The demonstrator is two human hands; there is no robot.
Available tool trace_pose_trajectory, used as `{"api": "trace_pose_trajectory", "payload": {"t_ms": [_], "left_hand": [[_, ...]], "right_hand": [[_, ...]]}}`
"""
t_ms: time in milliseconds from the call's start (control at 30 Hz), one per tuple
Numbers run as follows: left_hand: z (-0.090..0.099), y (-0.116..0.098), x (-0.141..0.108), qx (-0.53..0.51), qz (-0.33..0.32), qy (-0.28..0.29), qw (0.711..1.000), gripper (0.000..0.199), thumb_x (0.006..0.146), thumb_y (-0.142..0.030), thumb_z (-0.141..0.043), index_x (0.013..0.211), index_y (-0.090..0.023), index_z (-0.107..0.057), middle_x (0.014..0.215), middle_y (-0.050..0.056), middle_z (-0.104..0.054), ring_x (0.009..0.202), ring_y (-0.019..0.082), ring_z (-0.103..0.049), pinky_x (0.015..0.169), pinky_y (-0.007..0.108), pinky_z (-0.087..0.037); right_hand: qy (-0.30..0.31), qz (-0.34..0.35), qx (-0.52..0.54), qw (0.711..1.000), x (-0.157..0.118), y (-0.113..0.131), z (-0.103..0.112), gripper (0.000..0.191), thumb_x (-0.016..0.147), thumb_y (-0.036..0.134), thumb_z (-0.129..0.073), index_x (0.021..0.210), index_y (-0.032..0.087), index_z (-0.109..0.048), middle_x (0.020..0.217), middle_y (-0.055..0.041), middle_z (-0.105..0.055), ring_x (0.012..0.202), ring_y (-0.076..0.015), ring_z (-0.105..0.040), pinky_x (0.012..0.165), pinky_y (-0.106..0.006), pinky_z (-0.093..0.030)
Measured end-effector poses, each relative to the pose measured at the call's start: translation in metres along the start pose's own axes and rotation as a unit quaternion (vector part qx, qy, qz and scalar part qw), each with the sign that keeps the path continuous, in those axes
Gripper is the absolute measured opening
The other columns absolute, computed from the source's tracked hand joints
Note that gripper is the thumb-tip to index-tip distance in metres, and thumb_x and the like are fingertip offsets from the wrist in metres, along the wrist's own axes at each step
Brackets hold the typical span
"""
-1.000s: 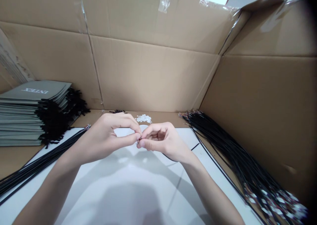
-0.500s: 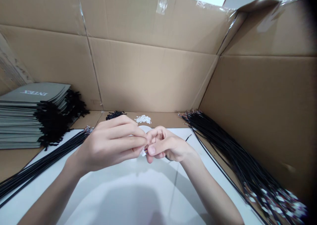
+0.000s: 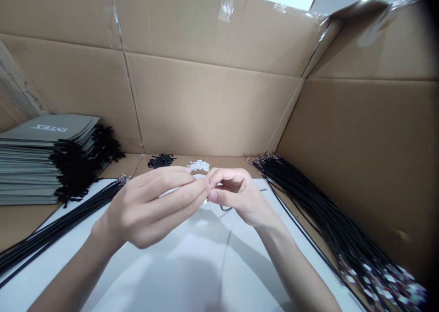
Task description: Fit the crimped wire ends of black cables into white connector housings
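My left hand (image 3: 156, 207) and my right hand (image 3: 242, 195) meet fingertip to fingertip above the white table. A thin black cable (image 3: 225, 208) loops out below my right hand, whose thumb and fingers are pinched on its end. Only a sliver of a white connector (image 3: 205, 201) shows under the touching fingertips. The fingertips of my left hand press together at the same spot; what lies between them is hidden. Just behind the fingers is a round white dish (image 3: 199, 176), partly covered.
Black cables lie in bundles at left (image 3: 78, 211) and right (image 3: 308, 211). Small piles of black pieces (image 3: 161, 160) and white connectors (image 3: 199, 165) sit at the back. Grey INTEX sleeves (image 3: 27, 165) are stacked at left. Cardboard walls (image 3: 212, 106) surround the table (image 3: 164, 275).
Both hands have shifted slightly, the right one upward. The white connector with coloured wires, visible earlier at my right fingertips, is now mostly hidden. My left fingers have spread a little.
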State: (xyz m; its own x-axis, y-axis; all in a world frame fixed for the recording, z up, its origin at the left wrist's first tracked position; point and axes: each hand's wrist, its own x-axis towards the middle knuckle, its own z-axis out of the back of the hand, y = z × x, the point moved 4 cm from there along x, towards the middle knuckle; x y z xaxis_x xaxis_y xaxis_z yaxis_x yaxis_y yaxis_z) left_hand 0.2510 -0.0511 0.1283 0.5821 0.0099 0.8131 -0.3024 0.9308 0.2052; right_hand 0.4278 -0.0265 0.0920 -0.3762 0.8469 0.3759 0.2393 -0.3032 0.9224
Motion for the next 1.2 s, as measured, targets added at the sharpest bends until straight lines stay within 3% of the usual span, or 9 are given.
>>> {"api": "trace_pose_trajectory", "payload": {"t_ms": [100, 167, 267, 367, 567, 700, 800, 967, 1200], "left_hand": [[-0.006, 0.012, 0.004, 0.010, 0.007, -0.033, 0.999, 0.021, 0.088, -0.008, -0.067, 0.101, -0.023, -0.073, 0.103, 0.001, -0.078, 0.093, 0.018, -0.071, 0.090, 0.032, -0.058], [-0.009, 0.025, 0.005, -0.036, 0.136, -0.028, 0.990, 0.017, 0.089, -0.012, -0.069, 0.101, -0.023, -0.073, 0.101, 0.001, -0.078, 0.090, 0.016, -0.071, 0.082, 0.026, -0.058], [-0.021, 0.037, 0.001, -0.224, 0.362, 0.038, 0.904, 0.019, 0.094, -0.027, -0.066, 0.112, -0.026, -0.070, 0.101, 0.000, -0.077, 0.088, 0.014, -0.072, 0.075, 0.020, -0.058], [-0.032, 0.032, 0.000, -0.386, 0.446, 0.066, 0.805, 0.020, 0.091, -0.034, -0.070, 0.109, -0.026, -0.071, 0.098, 0.000, -0.076, 0.087, 0.014, -0.072, 0.074, 0.018, -0.057], [-0.044, 0.032, -0.001, -0.471, 0.499, 0.021, 0.727, 0.006, 0.082, -0.026, -0.079, 0.085, -0.021, -0.078, 0.084, -0.002, -0.074, 0.075, 0.008, -0.066, 0.069, 0.012, -0.053], [-0.048, 0.035, -0.006, -0.516, 0.522, 0.013, 0.679, 0.007, 0.080, -0.027, -0.082, 0.086, -0.024, -0.080, 0.081, -0.002, -0.073, 0.072, 0.008, -0.065, 0.067, 0.013, -0.054], [-0.049, 0.034, -0.006, -0.534, 0.521, 0.013, 0.666, 0.005, 0.078, -0.024, -0.082, 0.082, -0.023, -0.080, 0.077, -0.002, -0.071, 0.069, 0.007, -0.062, 0.065, 0.013, -0.053], [-0.055, 0.031, -0.006, -0.564, 0.522, 0.018, 0.639, 0.005, 0.075, -0.022, -0.083, 0.078, -0.020, -0.080, 0.072, -0.001, -0.068, 0.062, 0.006, -0.056, 0.060, 0.015, -0.050], [-0.071, 0.027, -0.010, -0.612, 0.557, 0.032, 0.561, 0.011, 0.076, -0.027, -0.084, 0.075, -0.018, -0.077, 0.075, -0.001, -0.064, 0.061, 0.006, -0.051, 0.062, 0.016, -0.048]], "right_hand": [[-0.056, 0.080, -0.091, 0.991, -0.003, 0.010, 0.001, 0.010, 0.080, 0.011, -0.073, 0.076, 0.020, -0.072, 0.079, -0.0004, -0.069, 0.075, -0.0133, -0.061, 0.070, -0.027, -0.048], [-0.098, 0.127, -0.150, 0.976, -0.006, 0.015, 0.001, 0.012, 0.081, 0.008, -0.070, 0.077, 0.020, -0.071, 0.080, -0.0006, -0.069, 0.077, -0.0141, -0.062, 0.073, -0.029, -0.049], [-0.149, 0.174, -0.222, 0.948, -0.010, 0.021, 0.002, 0.012, 0.082, 0.009, -0.071, 0.078, 0.020, -0.070, 0.082, -0.0002, -0.068, 0.079, -0.0143, -0.063, 0.073, -0.029, -0.050], [-0.169, 0.206, -0.284, 0.921, -0.013, 0.025, 0.000, 0.013, 0.082, 0.008, -0.071, 0.078, 0.020, -0.069, 0.083, 0.0002, -0.068, 0.081, -0.0144, -0.064, 0.074, -0.029, -0.050], [-0.167, 0.263, -0.394, 0.865, -0.017, 0.036, -0.008, 0.014, 0.081, 0.006, -0.070, 0.078, 0.019, -0.067, 0.083, 0.0004, -0.069, 0.080, -0.0136, -0.063, 0.074, -0.029, -0.049], [-0.165, 0.263, -0.400, 0.862, -0.020, 0.040, -0.008, 0.015, 0.081, 0.006, -0.069, 0.078, 0.019, -0.065, 0.083, 0.0009, -0.068, 0.079, -0.0134, -0.061, 0.073, -0.029, -0.048], [-0.151, 0.257, -0.433, 0.850, -0.021, 0.043, -0.010, 0.015, 0.081, 0.005, -0.069, 0.077, 0.019, -0.062, 0.082, 0.0006, -0.067, 0.078, -0.0134, -0.059, 0.073, -0.029, -0.047], [-0.129, 0.246, -0.534, 0.798, -0.028, 0.048, -0.017, 0.016, 0.083, 0.003, -0.065, 0.078, 0.017, -0.059, 0.080, -0.0013, -0.065, 0.077, -0.0147, -0.055, 0.071, -0.029, -0.045], [-0.121, 0.247, -0.630, 0.726, -0.034, 0.048, -0.022, 0.015, 0.090, 0.007, -0.060, 0.079, 0.016, -0.059, 0.079, -0.0046, -0.065, 0.075, -0.0175, -0.051, 0.066, -0.032, -0.045]]}}
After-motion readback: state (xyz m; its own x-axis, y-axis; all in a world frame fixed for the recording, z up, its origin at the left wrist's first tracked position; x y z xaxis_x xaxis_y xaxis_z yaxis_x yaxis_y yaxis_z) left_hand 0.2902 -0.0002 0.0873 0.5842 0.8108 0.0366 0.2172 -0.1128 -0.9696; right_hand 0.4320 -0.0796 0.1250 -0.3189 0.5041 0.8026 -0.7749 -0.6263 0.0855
